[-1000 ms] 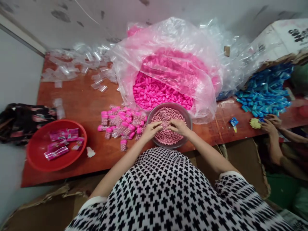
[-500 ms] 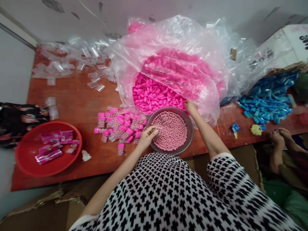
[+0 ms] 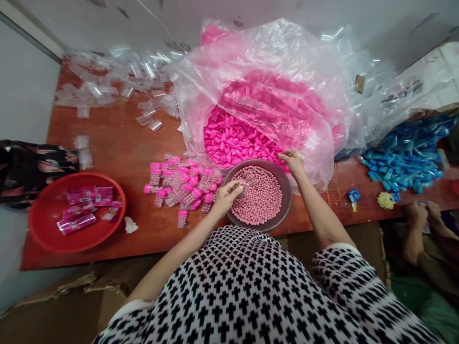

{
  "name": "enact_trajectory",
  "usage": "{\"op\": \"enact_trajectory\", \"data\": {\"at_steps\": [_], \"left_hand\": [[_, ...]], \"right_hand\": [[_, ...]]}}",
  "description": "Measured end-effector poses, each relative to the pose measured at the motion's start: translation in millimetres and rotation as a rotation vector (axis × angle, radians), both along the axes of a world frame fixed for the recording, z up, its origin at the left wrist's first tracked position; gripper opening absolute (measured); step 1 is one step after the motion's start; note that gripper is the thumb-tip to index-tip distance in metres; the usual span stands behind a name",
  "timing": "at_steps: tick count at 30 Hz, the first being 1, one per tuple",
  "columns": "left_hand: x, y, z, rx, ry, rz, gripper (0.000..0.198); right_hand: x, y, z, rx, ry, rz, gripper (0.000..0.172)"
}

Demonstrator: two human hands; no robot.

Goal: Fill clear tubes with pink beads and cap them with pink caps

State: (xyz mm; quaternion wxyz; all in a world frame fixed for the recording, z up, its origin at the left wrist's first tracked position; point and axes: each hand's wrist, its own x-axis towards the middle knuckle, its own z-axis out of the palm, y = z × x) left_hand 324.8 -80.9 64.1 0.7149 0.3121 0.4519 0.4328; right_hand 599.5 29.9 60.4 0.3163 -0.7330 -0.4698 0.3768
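My left hand (image 3: 226,197) pinches a small clear plastic container (image 3: 247,183) above the left side of a dark round bowl (image 3: 289,203). Pink beads (image 3: 256,198) fill much of that bowl. At the bowl's upper right, my right hand (image 3: 294,163) is at the mouth of a large clear plastic bag (image 3: 319,167) of pink caps (image 3: 233,141). Its fingertips are closed together beside the caps; what they hold, if anything, I cannot make out. Left of the bowl lies a heap of bead-filled containers with pink caps (image 3: 186,184).
A red basin (image 3: 39,234) holding pink packets (image 3: 77,222) stands at left. Empty clear containers (image 3: 96,91) are strewn along the back. Blue wrapped pieces (image 3: 401,165) are piled at right, near another person's hands (image 3: 418,215).
My right hand has drawn back slightly from the caps, and more of it shows. My left hand still holds the clear container above the beads. The whole view has shifted a little.
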Motion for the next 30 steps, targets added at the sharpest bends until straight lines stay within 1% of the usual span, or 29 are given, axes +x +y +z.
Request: {"op": "enact_trajectory", "data": {"at_steps": [3,5,7,10,12,13,15,17,19,23,25,26,28,30], "left_hand": [[12,7,9.7,0.009,-0.079,-0.003,0.041],[19,9,16.9,-0.007,-0.14,-0.003,0.041],[25,9,24.0,-0.037,-0.197,0.019,0.042],[28,5,33.4,-0.059,-0.297,0.083,0.041],[27,1,37.8,-0.048,-0.344,0.128,0.039],[26,-1,39.4,-0.041,-0.351,0.143,0.039],[24,-5,41.1,-0.032,-0.339,0.152,0.039],[22,-9,41.5,-0.028,-0.315,0.145,0.039],[20,-12,41.4,-0.021,-0.3,0.139,0.04],[17,-18,42.6,0.046,-0.264,0.102,0.037],[15,-21,43.8,0.087,-0.237,0.081,0.036],[14,-22,44.4,0.101,-0.224,0.07,0.036],[12,-24,45.3,0.114,-0.208,0.041,0.037],[8,-25,45.7,0.137,-0.191,-0.017,0.037]], "right_hand": [[-10,-17,18.5,0.156,0.351,-0.078,0.038],[-23,-29,31.1,0.204,0.508,-0.073,0.046],[-39,-42,40.6,0.204,0.615,-0.046,0.045],[-65,-66,47.0,0.197,0.697,-0.013,0.039],[-79,-83,48.2,0.188,0.683,0.018,0.035],[-84,-91,49.0,0.184,0.632,0.056,0.034],[-90,-104,52.3,0.2,0.43,0.18,0.03],[-92,-112,58.5,0.257,0.191,0.32,0.027],[-90,-115,67.1,0.318,0.065,0.436,0.029],[-88,-112,84.0,0.359,0.095,0.641,0.042],[-88,-110,89.2,0.339,0.137,0.7,0.037],[-88,-108,90.6,0.319,0.175,0.704,0.033],[-89,-106,91.2,0.26,0.296,0.665,0.028],[-89,-103,90.0,0.177,0.427,0.631,0.027]]}}
